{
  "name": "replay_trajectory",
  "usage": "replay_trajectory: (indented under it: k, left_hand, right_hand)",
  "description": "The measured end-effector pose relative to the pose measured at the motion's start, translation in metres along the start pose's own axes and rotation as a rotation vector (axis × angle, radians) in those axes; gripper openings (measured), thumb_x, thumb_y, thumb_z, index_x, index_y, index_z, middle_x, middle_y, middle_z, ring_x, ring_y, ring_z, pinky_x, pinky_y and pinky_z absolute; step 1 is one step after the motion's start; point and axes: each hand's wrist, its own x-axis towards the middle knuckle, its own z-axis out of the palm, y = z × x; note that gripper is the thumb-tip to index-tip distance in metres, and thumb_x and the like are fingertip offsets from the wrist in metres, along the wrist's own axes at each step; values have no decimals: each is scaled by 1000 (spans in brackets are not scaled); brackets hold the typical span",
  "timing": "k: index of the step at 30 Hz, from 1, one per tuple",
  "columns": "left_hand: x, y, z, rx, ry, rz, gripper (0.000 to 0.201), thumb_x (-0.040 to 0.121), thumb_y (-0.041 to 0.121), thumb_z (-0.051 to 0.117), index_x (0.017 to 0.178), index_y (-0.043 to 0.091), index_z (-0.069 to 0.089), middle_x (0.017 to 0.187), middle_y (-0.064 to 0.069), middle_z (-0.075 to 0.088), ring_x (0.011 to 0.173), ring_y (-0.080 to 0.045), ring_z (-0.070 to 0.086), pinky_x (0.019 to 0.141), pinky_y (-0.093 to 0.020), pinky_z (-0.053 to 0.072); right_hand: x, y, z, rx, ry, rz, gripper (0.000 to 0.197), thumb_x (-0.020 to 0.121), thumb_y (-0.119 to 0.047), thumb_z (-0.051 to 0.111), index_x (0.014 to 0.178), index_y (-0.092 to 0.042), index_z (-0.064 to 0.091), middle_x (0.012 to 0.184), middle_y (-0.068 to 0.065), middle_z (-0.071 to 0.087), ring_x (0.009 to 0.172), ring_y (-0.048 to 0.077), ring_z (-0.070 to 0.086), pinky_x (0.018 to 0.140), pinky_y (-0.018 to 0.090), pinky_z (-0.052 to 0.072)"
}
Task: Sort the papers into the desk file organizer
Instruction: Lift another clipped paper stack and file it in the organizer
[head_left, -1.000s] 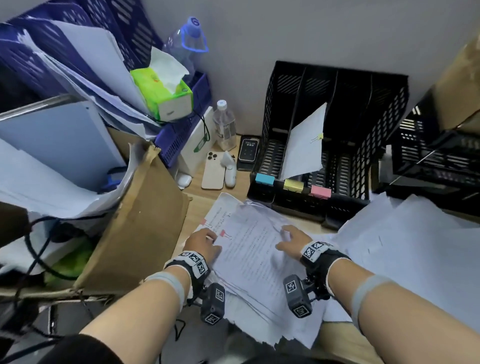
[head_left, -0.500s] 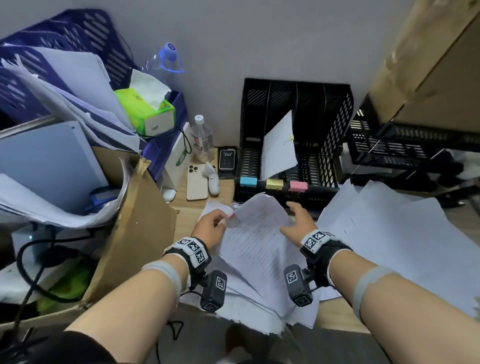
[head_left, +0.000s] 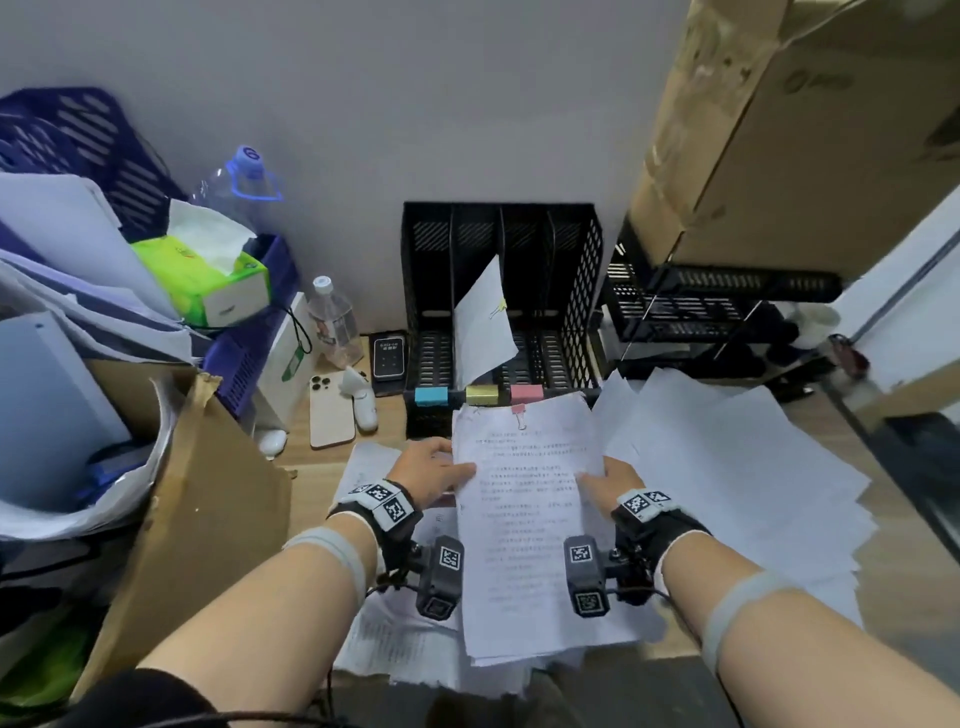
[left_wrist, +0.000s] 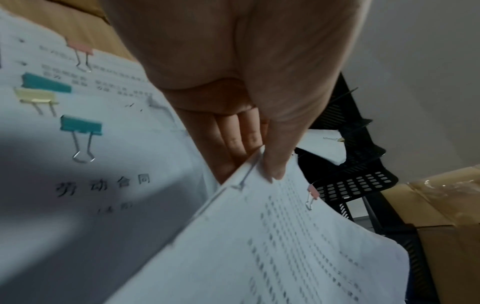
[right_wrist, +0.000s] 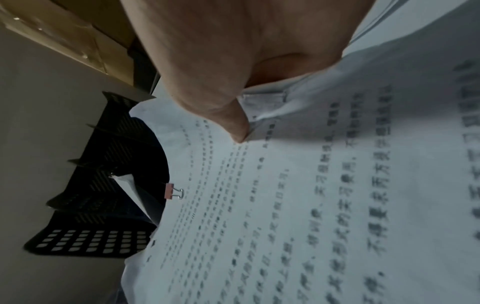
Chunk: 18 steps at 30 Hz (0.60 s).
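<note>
I hold a printed paper bundle (head_left: 530, 519) with a pink binder clip (head_left: 518, 414) at its top edge, lifted above the desk. My left hand (head_left: 434, 470) pinches its left edge, thumb on top and fingers under, as the left wrist view shows (left_wrist: 270, 162). My right hand (head_left: 605, 480) pinches the right edge (right_wrist: 239, 131). The black file organizer (head_left: 584, 291) stands just beyond, with blue, yellow and pink labels (head_left: 525, 393) on its front. One sheet (head_left: 483, 322) with a yellow clip leans in a middle slot.
More clipped papers (left_wrist: 78, 144) lie under the bundle, and loose white sheets (head_left: 727, 467) spread to the right. A phone (head_left: 331, 410), bottle (head_left: 332, 322) and cardboard box (head_left: 208, 519) crowd the left. A black mesh tray (head_left: 717, 306) and large carton (head_left: 805, 130) sit at right.
Both hands have picked the clipped bundle off the pile, squared it up and raised it toward the organizer. The head view has tilted up.
</note>
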Motion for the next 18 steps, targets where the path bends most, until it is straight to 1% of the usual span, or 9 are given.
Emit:
replay_trajectory:
  k: [2, 4, 6, 8, 11, 13, 15, 16, 18]
  left_hand:
    - [0, -6, 10, -29, -46, -37, 17, 86, 17, 74, 101, 10, 70, 102, -10, 77, 93, -28, 74, 87, -44, 61]
    - [-2, -8, 17, -98, -99, -91, 23, 90, 16, 72, 110, 6, 71, 105, -10, 77, 94, -26, 74, 83, -37, 62]
    - [-3, -6, 22, -133, -165, -106, 28, 90, 17, 72, 116, 8, 71, 108, -7, 78, 97, -24, 76, 84, -36, 62]
    - [-4, -3, 25, -166, -227, -116, 29, 90, 17, 73, 118, 10, 70, 109, -5, 78, 99, -24, 76, 86, -38, 61]
    - [-2, 10, 31, -231, -265, -85, 29, 91, 15, 71, 120, 11, 68, 116, -10, 75, 107, -30, 72, 96, -48, 56]
    - [-1, 30, 36, -245, -179, 29, 22, 94, 14, 67, 116, 13, 69, 117, -11, 75, 108, -30, 72, 100, -50, 54]
    - [-2, 56, 41, -172, -2, 156, 10, 96, 18, 64, 103, 17, 71, 109, -10, 76, 102, -26, 72, 93, -43, 57]
    - [-1, 70, 42, -120, 93, 212, 10, 97, 21, 61, 95, 18, 71, 103, -8, 76, 96, -24, 72, 85, -37, 58]
    - [-1, 94, 45, -42, 255, 328, 21, 100, 23, 55, 85, 15, 68, 90, -6, 74, 84, -24, 69, 70, -31, 55]
  right_hand:
    - [0, 3, -5, 12, 14, 2, 28, 92, -16, 53, 117, -8, 64, 121, 14, 65, 92, 24, 55, 78, 26, 42]
    - [4, 3, -11, 32, 27, 14, 29, 92, -16, 53, 117, -8, 64, 122, 14, 65, 97, 28, 59, 79, 27, 43]
    - [7, -2, -18, 62, 50, 7, 29, 93, -17, 52, 117, -8, 63, 122, 13, 65, 95, 27, 58, 79, 27, 43]
    - [10, -11, -25, 119, 84, -31, 28, 92, -16, 53, 117, -8, 64, 119, 13, 65, 91, 23, 54, 78, 26, 41]
    - [16, -35, -43, 232, 146, -134, 24, 92, -17, 56, 112, -5, 63, 111, 13, 66, 86, 21, 55, 74, 25, 42]
    - [23, -55, -53, 272, 231, -238, 29, 88, -18, 61, 115, -6, 57, 110, 11, 64, 88, 20, 56, 71, 27, 45]
    - [29, -78, -63, 268, 361, -326, 51, 80, -23, 71, 124, -11, 47, 116, 5, 55, 102, 19, 54, 85, 32, 47]
    - [28, -90, -68, 259, 370, -361, 63, 77, -28, 75, 129, -13, 42, 119, 3, 49, 108, 17, 51, 93, 33, 46]
    - [19, -113, -76, 328, 164, -419, 86, 73, -38, 80, 141, -17, 32, 126, 1, 45, 114, 14, 48, 100, 35, 44]
